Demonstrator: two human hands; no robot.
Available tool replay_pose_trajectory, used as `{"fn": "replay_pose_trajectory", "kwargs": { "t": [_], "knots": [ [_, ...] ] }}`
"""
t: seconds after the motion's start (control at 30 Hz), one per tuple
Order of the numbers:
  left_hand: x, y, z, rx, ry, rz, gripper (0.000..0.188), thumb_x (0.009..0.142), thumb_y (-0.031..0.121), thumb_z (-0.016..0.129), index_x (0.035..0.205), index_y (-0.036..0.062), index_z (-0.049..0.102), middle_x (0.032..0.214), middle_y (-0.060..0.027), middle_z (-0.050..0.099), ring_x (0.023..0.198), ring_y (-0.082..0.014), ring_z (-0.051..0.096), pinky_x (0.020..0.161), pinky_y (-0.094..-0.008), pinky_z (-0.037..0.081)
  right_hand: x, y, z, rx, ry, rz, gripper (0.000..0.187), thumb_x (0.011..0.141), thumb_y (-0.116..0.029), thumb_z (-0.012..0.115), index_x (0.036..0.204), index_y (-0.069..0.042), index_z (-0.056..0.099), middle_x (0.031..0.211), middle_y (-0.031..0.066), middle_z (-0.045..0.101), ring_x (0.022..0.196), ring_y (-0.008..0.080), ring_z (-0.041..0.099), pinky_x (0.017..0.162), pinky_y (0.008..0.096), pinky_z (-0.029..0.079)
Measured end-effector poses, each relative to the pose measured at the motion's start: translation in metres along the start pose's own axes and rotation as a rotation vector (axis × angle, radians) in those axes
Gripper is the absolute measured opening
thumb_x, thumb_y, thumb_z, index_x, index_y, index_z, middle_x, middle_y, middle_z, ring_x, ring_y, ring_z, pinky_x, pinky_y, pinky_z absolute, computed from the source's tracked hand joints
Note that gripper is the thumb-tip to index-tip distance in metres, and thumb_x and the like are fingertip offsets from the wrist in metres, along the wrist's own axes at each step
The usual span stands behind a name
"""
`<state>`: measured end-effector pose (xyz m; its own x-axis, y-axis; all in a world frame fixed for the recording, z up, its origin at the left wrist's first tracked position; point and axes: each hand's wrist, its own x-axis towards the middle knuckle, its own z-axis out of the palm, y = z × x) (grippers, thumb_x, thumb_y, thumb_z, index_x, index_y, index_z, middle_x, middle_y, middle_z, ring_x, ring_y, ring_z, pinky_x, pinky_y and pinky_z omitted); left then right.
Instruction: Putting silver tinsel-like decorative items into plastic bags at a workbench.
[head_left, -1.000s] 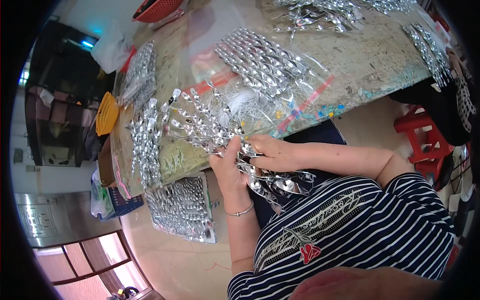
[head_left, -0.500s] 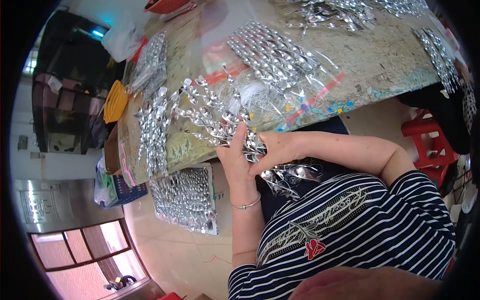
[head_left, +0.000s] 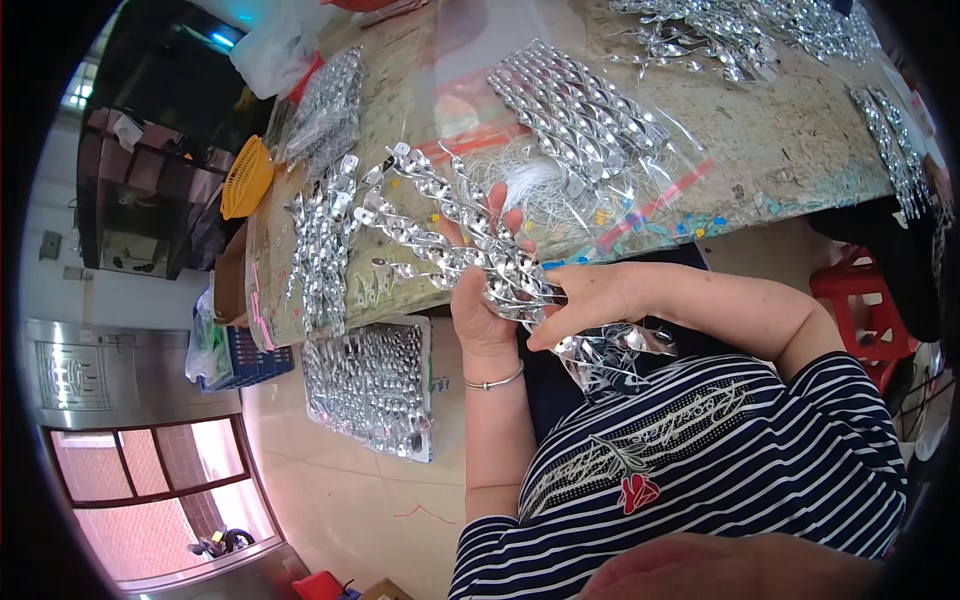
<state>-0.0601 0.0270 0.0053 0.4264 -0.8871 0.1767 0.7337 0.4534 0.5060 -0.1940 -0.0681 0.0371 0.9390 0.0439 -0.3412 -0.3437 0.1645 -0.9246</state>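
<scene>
A bundle of twisted silver foil strips (head_left: pixel 500 243) is in both my hands above the near table edge. The strips fan out toward the far left, while their other ends (head_left: pixel 612 352) hang close to my striped shirt. My left hand (head_left: pixel 487 312) cups the bundle from below, fingertips showing beyond the strips and thumb on the near side. My right hand (head_left: pixel 590 300) is closed around the bundle nearer my body, its thumb pointing left; its other fingers are mostly hidden.
More twisted strips (head_left: pixel 322 235) lie on the worn table (head_left: pixel 770 150) at left. A clear bag of strips (head_left: pixel 580 110) rests beyond my hands, beside white threads (head_left: pixel 530 185). A yellow basket (head_left: pixel 247 178) sits at the left edge. A red stool (head_left: pixel 860 305) stands at right.
My left fingers have loosened and spread out behind the strips. The bundle and both hands sit slightly farther right in the picture, and the view has shifted a little.
</scene>
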Motion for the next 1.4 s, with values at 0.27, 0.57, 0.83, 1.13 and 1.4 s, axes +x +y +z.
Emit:
{"fn": "replay_pose_trajectory", "kwargs": {
  "t": [0.27,0.57,0.83,1.13,1.4],
  "knots": [
    [0.001,0.000,0.010,0.079,0.086,0.069,0.061,0.085,-0.001,0.060,0.141,0.0104,0.039,0.121,-0.0128,0.054,0.096,-0.0198,0.061,0.084,-0.0366,0.056,-0.001,-0.002,-0.005,0.029,-0.069,0.013,0.039,0.079,-0.036,0.071,0.096,-0.003,0.059,0.082,0.0054,0.062,0.073,0.0136,0.059,0.065,0.0285,0.047],
    [0.006,-0.013,0.041,0.520,0.431,0.257,0.033,0.079,-0.005,0.070,0.110,0.0008,0.059,0.096,-0.0028,0.061,0.082,-0.0104,0.060,0.072,-0.0247,0.050,-0.001,-0.014,-0.013,-0.550,0.204,-0.152,0.086,0.078,-0.023,0.075,0.143,0.004,0.026,0.106,0.0135,0.058,0.100,0.0176,0.058,0.085,0.0292,0.047],
    [0.012,-0.009,0.053,0.470,0.363,0.262,0.039,0.086,0.000,0.070,0.121,0.0028,0.054,0.104,-0.0052,0.063,0.095,-0.0129,0.063,0.085,-0.0279,0.052,0.009,-0.022,-0.021,-0.357,0.212,-0.384,0.088,0.072,-0.028,0.079,0.136,0.011,0.033,0.123,0.0247,0.055,0.114,0.0276,0.054,0.097,0.0343,0.043],
    [0.003,-0.014,0.038,0.352,0.080,0.169,0.061,0.090,0.014,0.067,0.142,0.0092,0.036,0.133,-0.0108,0.052,0.124,-0.0235,0.049,0.105,-0.0391,0.041,-0.015,-0.062,-0.028,-0.612,0.195,-0.002,0.072,0.073,-0.025,0.075,0.132,0.002,0.045,0.123,0.0219,0.058,0.118,0.0278,0.055,0.100,0.0358,0.042],
    [0.003,-0.031,0.036,0.189,0.228,0.073,0.056,0.090,0.019,0.064,0.139,0.0083,0.039,0.123,-0.0132,0.056,0.110,-0.0254,0.060,0.093,-0.0412,0.052,-0.030,-0.036,-0.027,-0.545,0.143,0.189,0.060,0.074,-0.024,0.072,0.124,-0.001,0.051,0.108,0.0166,0.065,0.103,0.0245,0.061,0.092,0.0352,0.047]
  ]
}}
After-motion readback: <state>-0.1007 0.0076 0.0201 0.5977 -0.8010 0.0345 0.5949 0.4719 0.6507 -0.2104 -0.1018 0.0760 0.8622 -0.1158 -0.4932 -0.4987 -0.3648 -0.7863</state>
